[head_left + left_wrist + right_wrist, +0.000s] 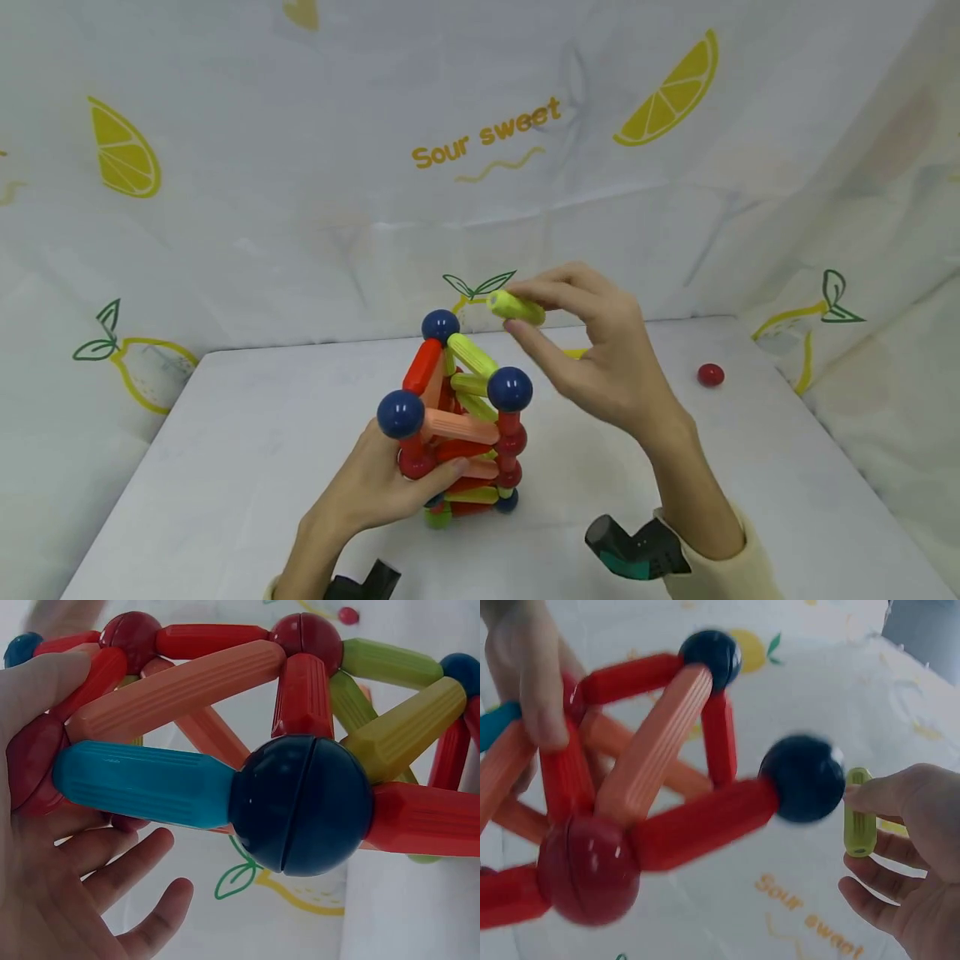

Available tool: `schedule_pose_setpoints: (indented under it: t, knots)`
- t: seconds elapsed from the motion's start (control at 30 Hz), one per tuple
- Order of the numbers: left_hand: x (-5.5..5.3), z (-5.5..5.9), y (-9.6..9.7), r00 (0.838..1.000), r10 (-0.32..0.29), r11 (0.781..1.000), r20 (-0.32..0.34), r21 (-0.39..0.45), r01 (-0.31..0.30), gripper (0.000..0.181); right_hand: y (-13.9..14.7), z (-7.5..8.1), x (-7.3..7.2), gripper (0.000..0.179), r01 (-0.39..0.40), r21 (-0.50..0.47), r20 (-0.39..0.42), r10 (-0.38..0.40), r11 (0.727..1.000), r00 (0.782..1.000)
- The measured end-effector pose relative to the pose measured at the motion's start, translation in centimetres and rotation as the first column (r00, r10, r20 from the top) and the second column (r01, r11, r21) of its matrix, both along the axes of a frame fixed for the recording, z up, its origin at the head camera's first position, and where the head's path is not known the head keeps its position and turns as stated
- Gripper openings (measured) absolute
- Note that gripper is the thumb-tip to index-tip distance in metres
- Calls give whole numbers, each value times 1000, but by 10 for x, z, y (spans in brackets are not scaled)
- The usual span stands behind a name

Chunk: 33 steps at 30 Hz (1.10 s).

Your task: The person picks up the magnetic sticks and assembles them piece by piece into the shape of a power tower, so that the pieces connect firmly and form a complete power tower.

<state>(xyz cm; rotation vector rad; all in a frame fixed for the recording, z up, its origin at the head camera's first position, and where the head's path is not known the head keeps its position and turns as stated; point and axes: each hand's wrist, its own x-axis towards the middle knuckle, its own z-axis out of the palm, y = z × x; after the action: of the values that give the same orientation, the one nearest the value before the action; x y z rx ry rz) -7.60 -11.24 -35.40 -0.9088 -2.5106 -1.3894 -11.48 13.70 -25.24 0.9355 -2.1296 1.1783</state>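
Observation:
My left hand (371,492) grips a tower of magnetic rods and balls (459,427) from its left side, the thumb across its near face. Dark blue balls (510,389) stand at the tower's top corners; red balls and red, salmon and yellow-green rods make up its sides. A blue rod (146,784) shows lower down in the left wrist view. Up to the right of the tower, my right hand (611,358) pinches a short yellow-green magnetic rod (516,307) between thumb and fingers. In the right wrist view this rod (860,814) appears beside a dark blue corner ball (802,778).
A loose red ball (710,375) lies on the white table (285,417), off to the right. Behind the table hangs a white cloth (300,225) printed with lemons and lettering. Each wrist carries a black camera mount (633,550).

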Motion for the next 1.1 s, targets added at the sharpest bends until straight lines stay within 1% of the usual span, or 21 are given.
schedule_pose_setpoints:
  t: [0.07,0.17,0.23,0.27,0.4,0.43,0.57,0.63,0.73,0.87,1.0,1.1]
  knots:
    - [0,1,0,1000,-27,999,15,20,26,60,-6,10,16,32,-97,11,-54,97,995,994]
    - [-1,2,1,997,-72,996,23,53,71,59,-14,15,33,34,-215,54,-82,219,975,972]
    - [-1,3,1,996,-84,995,17,58,82,58,-17,14,39,34,-248,93,-85,255,964,963]
    - [-1,3,1,996,-86,995,6,56,86,57,-18,14,41,34,-248,113,-87,258,962,962]
    - [-1,2,0,996,-83,996,-20,38,84,54,-20,9,42,32,-225,189,-94,246,956,965]
    - [0,2,-1,997,-75,997,-14,33,76,54,-20,8,41,32,-217,209,-102,241,954,965]
    - [0,1,-1,997,-82,996,11,42,81,58,-22,6,40,29,-182,283,-114,221,942,969]
    - [0,1,-1,996,-86,995,21,45,85,57,-24,6,42,28,-152,319,-107,195,936,975]
    - [-2,2,-1,995,-101,994,16,42,100,53,-27,8,44,27,-100,368,-95,145,924,985]
    - [-6,3,-2,992,-123,992,24,41,122,48,-30,8,45,25,-48,400,-105,98,915,990]
    - [-9,4,-3,990,-133,990,46,52,130,52,-34,6,45,23,-7,412,-141,72,911,987]
    - [-10,4,-5,990,-136,989,48,57,133,55,-38,5,46,22,15,413,-167,60,911,984]
